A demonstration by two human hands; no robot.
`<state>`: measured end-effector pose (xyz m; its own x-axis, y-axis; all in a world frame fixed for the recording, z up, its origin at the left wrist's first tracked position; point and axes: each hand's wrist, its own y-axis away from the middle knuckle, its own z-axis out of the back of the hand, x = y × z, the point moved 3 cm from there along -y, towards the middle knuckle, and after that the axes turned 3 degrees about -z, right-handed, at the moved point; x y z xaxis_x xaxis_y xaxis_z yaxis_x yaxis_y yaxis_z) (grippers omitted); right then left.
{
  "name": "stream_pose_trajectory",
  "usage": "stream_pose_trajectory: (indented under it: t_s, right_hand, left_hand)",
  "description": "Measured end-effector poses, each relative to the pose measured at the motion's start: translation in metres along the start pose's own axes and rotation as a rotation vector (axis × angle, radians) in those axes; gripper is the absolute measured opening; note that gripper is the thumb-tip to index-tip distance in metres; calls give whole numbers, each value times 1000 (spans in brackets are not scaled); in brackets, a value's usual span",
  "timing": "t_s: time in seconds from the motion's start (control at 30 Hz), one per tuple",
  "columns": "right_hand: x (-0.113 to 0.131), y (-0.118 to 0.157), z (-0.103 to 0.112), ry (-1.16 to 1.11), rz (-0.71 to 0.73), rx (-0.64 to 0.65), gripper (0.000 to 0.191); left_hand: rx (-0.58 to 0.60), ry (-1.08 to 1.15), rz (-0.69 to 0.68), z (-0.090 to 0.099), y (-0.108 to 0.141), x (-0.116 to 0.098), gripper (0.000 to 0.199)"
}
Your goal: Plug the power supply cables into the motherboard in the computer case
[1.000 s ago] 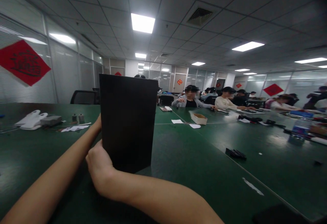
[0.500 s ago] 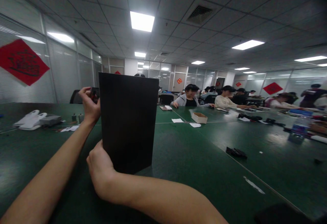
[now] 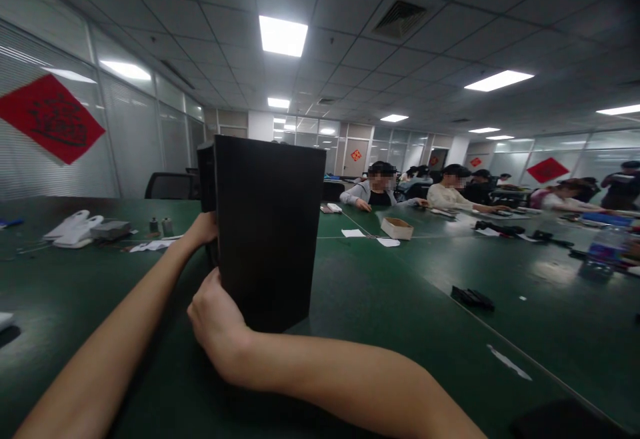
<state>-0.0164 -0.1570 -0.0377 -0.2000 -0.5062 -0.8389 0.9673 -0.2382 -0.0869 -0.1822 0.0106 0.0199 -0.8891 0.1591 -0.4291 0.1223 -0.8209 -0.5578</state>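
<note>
A tall black box (image 3: 270, 232) stands upright on the green table (image 3: 370, 359) in front of me, its broad plain side toward me. A narrow dark part (image 3: 207, 172) shows along its left edge. My right hand (image 3: 217, 322) is curled around the box's lower left edge, the arm crossing in front of the box. My left hand (image 3: 203, 229) reaches to the left side of the box, just above the right hand. Its fingers are hidden behind the box edge, so what they hold does not show.
At left lie a white plastic bag (image 3: 73, 229), a grey box (image 3: 110, 229) and two small bottles (image 3: 160, 227). Beyond the black box are a small open carton (image 3: 397, 228) and paper. A black bundle (image 3: 473, 297) and a water bottle (image 3: 606, 249) are at right. People sit farther back.
My left hand, which held a small dark object beside the box, has moved down and in against the box's left side. The view has shifted slightly left; more of the box's left edge shows.
</note>
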Motion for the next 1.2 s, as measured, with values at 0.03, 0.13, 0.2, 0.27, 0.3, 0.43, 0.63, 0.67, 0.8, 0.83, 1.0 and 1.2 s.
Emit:
stream_pose_trajectory:
  t_s: [0.03,0.13,0.2,0.27,0.3,0.43,0.63,0.67,0.8,0.83,1.0,1.2]
  right_hand:
    - [0,5,-3,0,-7,-20,45]
    - [-4,27,-16,12,-108,-114,47]
    - [-9,49,-26,18,-217,-186,48]
    - [-18,75,-38,10,-303,-230,49]
    - [-24,88,-44,-4,-335,-231,48]
    - [-56,137,-80,-91,-414,-183,34]
    - [-105,182,-161,-94,-467,-295,28]
    - [-113,187,-174,-98,-469,-316,27]
    - [-141,200,-217,-136,-451,-329,26]
    - [-147,202,-224,-142,-450,-313,26]
    - [-161,209,-242,-174,-472,-252,32]
    - [-156,209,-240,-209,-504,-329,34]
  left_hand:
    - [43,-25,-17,-3,-1,0,16]
    - [114,-87,-58,-13,-2,2,23]
    - [122,-124,-70,-20,-4,4,31]
    - [136,-142,-93,-28,-6,4,38]
    - [152,-139,-117,-33,-6,2,40]
    - [247,-112,-205,-57,-5,-19,46]
    - [352,-346,-204,-86,-8,-64,50]
    - [377,-374,-221,-89,-7,-70,51]
    - [464,-423,-212,-95,3,-87,66]
    - [482,-423,-207,-95,7,-91,72]
    - [551,-426,-214,-94,19,-107,93]
    - [633,-364,-182,-88,18,-109,97]
